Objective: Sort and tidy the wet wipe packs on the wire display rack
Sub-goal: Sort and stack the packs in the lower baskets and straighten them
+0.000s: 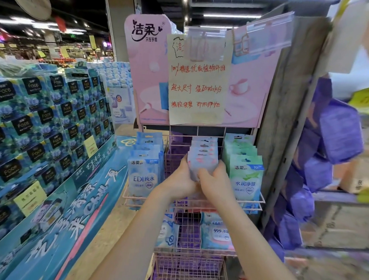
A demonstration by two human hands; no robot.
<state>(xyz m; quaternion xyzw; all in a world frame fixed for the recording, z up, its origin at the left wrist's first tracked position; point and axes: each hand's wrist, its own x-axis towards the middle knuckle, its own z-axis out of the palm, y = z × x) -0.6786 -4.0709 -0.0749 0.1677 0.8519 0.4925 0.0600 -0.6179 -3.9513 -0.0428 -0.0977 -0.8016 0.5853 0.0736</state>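
A pink wire display rack [193, 204] holds upright rows of wet wipe packs in its top basket. Blue packs [143, 172] stand at the left, green packs [245, 175] at the right. Between them is a row of pale pink packs [203, 156]. My left hand [182, 177] grips the left side of the front pink packs. My right hand [214, 180] grips their right and front side. Both hands squeeze the small stack together above the basket's front rail.
Lower baskets hold blue-and-pink wipe packs [216, 233] and purple packs. A pink brand board with a handwritten paper sign [197, 81] rises behind the rack. Stacked blue tissue boxes [44, 122] fill the left. Purple packs [336, 132] hang on shelving at the right.
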